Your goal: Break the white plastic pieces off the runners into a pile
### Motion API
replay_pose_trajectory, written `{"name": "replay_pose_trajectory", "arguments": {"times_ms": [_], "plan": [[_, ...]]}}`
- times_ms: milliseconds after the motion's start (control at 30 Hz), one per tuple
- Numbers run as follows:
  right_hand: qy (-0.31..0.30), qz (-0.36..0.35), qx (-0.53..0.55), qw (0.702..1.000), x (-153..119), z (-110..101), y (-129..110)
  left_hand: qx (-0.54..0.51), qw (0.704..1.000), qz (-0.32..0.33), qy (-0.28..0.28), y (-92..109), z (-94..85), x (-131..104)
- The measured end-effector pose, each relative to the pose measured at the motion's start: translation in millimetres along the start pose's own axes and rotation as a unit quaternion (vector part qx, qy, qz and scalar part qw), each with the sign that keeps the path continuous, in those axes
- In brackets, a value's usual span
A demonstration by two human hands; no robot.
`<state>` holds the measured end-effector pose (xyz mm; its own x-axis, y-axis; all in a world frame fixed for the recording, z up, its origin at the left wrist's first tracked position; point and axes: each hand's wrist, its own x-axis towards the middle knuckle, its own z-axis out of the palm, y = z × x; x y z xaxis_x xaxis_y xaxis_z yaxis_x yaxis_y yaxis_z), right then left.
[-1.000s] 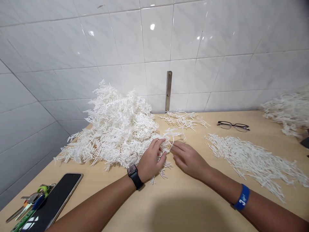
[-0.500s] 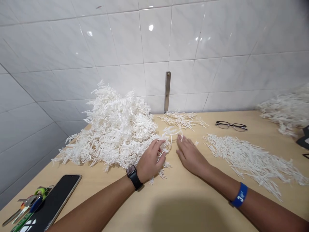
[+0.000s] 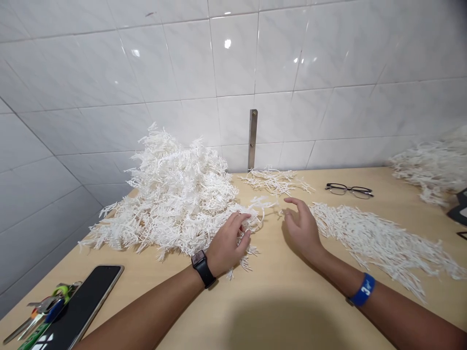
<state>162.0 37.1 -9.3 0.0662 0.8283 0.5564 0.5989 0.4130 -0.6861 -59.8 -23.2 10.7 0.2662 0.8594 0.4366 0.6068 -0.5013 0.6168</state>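
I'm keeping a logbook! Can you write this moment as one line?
left hand: at edge of tall white pile; right hand: thumb and forefinger parted, beside flat white pile; glasses: on table

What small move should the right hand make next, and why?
Perhaps the right hand should pinch the loose white strands near its fingertips: its thumb and forefinger stand parted, facing them, while the left hand is at the edge of the large white pile.

The beige surface (image 3: 204, 321) bears a white strand heap (image 3: 178, 189) left, flattened white strands (image 3: 375, 238) right, black-framed glasses (image 3: 349, 188) far right.
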Motion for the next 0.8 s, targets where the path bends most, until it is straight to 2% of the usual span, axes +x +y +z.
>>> {"name": "replay_pose_trajectory", "arguments": {"times_ms": [133,200,267,367,500,600,700,800], "plan": [[0.022,-0.191,0.025,0.981,-18.1,-5.9,-23.2,-0.014,0.999,-0.028,0.013,-1.2,-1.2,-0.4],[-0.014,-0.272,0.05,0.961,-23.6,-7.1,-24.8,-0.015,0.999,-0.039,0.018,-1.4,-1.5,-1.0],[-0.086,-0.307,0.052,0.946,-26.8,-6.4,-23.8,-0.011,0.999,-0.041,0.016,-0.7,-1.8,-1.5],[-0.174,-0.272,0.021,0.946,-27.3,-2.0,-21.6,-0.004,0.999,-0.044,-0.005,1.4,-2.5,-2.0],[-0.211,-0.096,0.016,0.973,-21.3,6.0,-16.3,-0.014,0.998,-0.044,-0.033,2.3,-1.9,-1.4],[-0.242,0.001,0.042,0.969,-17.0,9.2,-12.1,-0.019,0.998,-0.035,-0.048,1.2,-0.4,-0.5],[-0.248,0.0,0.053,0.967,-16.4,9.5,-11.2,-0.009,0.997,-0.027,-0.068,0.2,0.6,0.3],[-0.237,-0.019,0.057,0.97,-17.4,8.0,-13.1,0.01,0.998,-0.017,-0.054,-0.3,0.7,0.8]]}}
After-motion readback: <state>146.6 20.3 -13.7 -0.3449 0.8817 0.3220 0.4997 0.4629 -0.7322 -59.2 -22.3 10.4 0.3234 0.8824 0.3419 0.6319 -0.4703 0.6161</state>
